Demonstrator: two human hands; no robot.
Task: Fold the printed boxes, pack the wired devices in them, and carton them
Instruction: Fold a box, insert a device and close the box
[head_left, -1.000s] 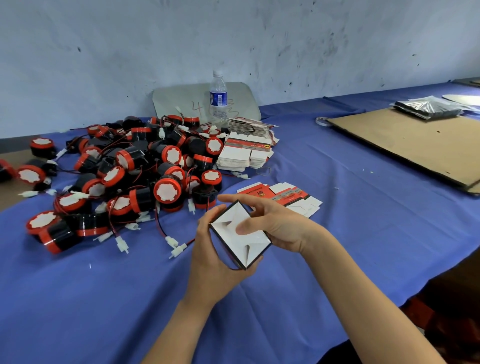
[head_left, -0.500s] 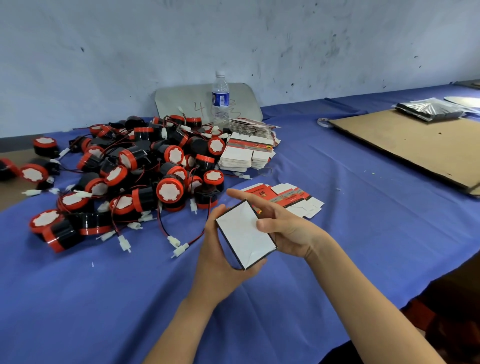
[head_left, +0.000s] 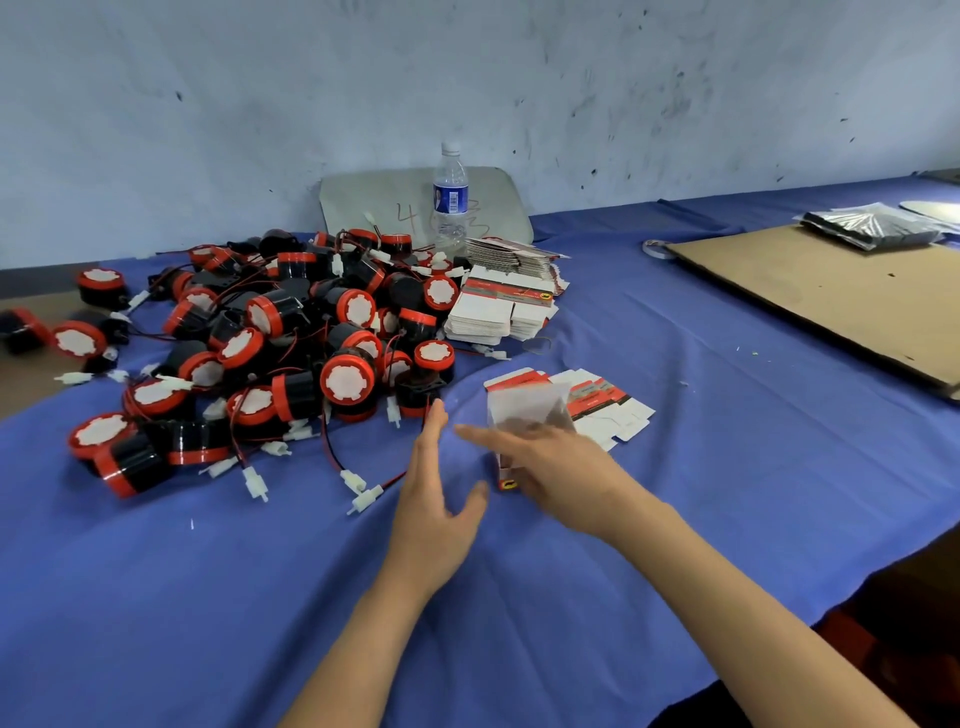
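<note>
Here, in the head view, the left hand (head_left: 431, 499), fingers straight and holding nothing, stretches toward the heap of wired devices (head_left: 291, 338) on the blue-clothed table (head_left: 727, 415). The right hand (head_left: 550, 467) grips a blurred folded box (head_left: 522, 410) just beside the flat boxes (head_left: 602, 410). Folding looks done; the next move is likely lifting one device without snagging tangled wires. Open cloth lies nearer the person, and the table edge drops away at lower right.
</note>
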